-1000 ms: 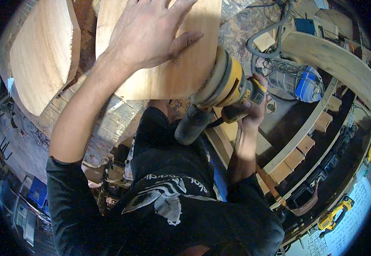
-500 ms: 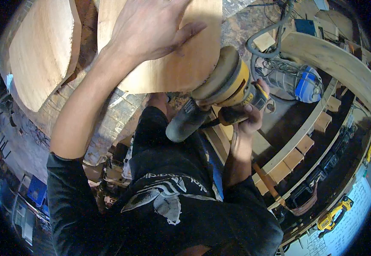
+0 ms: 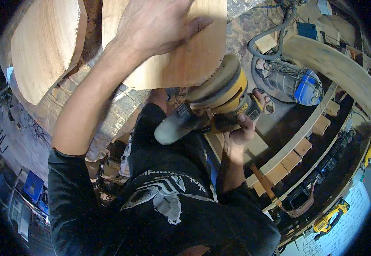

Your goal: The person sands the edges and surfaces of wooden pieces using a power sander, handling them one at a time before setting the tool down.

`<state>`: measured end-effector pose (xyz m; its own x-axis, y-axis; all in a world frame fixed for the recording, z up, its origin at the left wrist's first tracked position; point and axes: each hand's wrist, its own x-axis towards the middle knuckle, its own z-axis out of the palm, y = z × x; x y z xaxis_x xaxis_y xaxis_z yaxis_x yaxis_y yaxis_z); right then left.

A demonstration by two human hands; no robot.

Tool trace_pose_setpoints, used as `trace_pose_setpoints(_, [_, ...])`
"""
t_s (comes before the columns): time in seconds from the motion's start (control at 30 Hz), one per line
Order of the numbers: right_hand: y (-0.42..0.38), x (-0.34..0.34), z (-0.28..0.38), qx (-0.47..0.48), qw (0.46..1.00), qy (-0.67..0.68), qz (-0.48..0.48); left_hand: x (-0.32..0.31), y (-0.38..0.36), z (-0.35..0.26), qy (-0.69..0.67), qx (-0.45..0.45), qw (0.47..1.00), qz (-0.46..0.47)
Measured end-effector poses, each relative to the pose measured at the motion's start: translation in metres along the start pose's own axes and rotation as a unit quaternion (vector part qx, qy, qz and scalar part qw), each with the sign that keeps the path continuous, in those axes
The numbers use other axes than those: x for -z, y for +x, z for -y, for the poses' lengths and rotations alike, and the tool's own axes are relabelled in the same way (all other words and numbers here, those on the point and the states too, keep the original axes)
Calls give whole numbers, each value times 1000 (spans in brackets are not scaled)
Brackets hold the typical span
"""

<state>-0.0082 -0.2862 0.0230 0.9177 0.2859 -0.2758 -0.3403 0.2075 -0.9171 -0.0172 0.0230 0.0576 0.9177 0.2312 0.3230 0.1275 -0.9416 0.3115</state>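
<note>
Left hand [image 3: 157,23] splayed flat, pinning wooden board [image 3: 194,55]; right hand [image 3: 241,128] grips yellow orbital sander [image 3: 219,91]. Keep pad square to edge.

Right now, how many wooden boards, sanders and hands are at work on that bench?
Wooden boards: 2, one under the left hand, another lying apart from it.
Sanders: 1, yellow, gripped by the right hand, its pad at the near board's edge.
Hands: 2.
Total: 5.
</note>
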Motion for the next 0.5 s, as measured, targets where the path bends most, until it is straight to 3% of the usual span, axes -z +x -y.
trace_pose_setpoints(0.27, [-20, 52, -37, -117, 993, 19, -3, -2, -1, -1, 21, 21, 1000, -9])
trace_pose_setpoints(0.37, [-23, 28, -28, -47, 998, -41, -9, -2, -2, -1, 30, 15, 999, -34])
trace_pose_setpoints(0.5, [-29, 4, -23, -26, 998, -34, -42, -1, -3, -3, 11, 19, 999, -38])
